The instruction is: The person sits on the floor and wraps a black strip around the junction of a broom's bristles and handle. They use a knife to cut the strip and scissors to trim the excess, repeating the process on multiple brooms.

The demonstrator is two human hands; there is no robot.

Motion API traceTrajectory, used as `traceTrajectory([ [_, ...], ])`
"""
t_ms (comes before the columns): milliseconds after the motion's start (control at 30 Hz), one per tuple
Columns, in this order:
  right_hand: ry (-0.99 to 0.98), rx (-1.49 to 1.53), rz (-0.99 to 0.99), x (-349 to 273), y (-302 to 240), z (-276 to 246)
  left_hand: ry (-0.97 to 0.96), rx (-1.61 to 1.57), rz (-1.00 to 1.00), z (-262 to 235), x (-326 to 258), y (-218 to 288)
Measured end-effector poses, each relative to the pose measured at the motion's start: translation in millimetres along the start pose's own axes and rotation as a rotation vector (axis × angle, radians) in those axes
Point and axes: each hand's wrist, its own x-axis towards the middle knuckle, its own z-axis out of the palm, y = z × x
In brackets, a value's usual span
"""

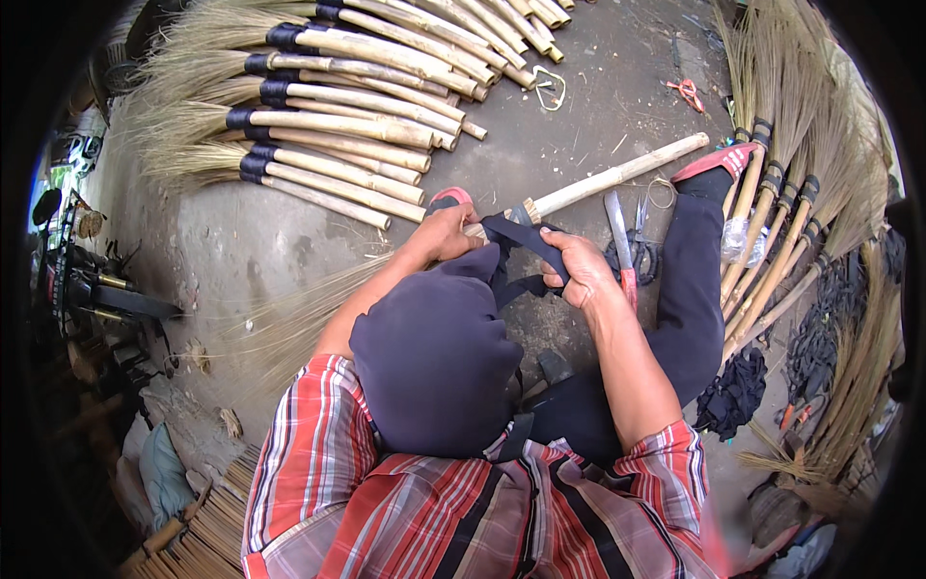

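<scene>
The person is sitting on the concrete floor (270, 241) with one broom (617, 177) lying across in front of them, its pale bamboo handle running up and to the right and its straw head (289, 323) fanning out to the lower left, partly hidden behind the bent knee. The left hand (444, 234) is closing around the broom where handle meets straw, fingers curled over it. The right hand (579, 268) is gripping a dark strap (526, 236), pinching it between thumb and fingers; the strap is looping from the broom's neck across to this hand and hanging below it. Just right of the right hand, a knife (619, 241) with a red grip is lying on the floor, and scissors (641, 227) are lying beside it, near the person's dark trouser leg. A red sandal (719, 159) is showing at the end of that leg, close to the handle's far end. Along the top left, a stack of finished brooms (357, 125) is lying in rows, each with a dark binding at the neck, straw pointing left. On the right, another row of brooms (781, 203) is leaning with straw upward, well apart from the hands. A heap of dark straps (738, 391) is lying on the floor at the lower right, beside the person's leg.
</scene>
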Motion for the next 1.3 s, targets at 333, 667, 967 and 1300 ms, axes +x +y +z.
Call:
traceTrajectory([
  [333,0.003,0.058,-0.01,21,3,5,0.057,0.236,0.111,-2,-5,30],
  [667,0.055,0.009,-0.004,48,-1,25,0.215,0.529,0.181,22,3,20],
  [967,0.083,0.041,-0.017,63,12,38,0.243,0.492,0.157,28,11,11],
  [1300,0.15,0.081,-0.135,53,45,49,0.158,0.652,0.036,38,34,5],
])
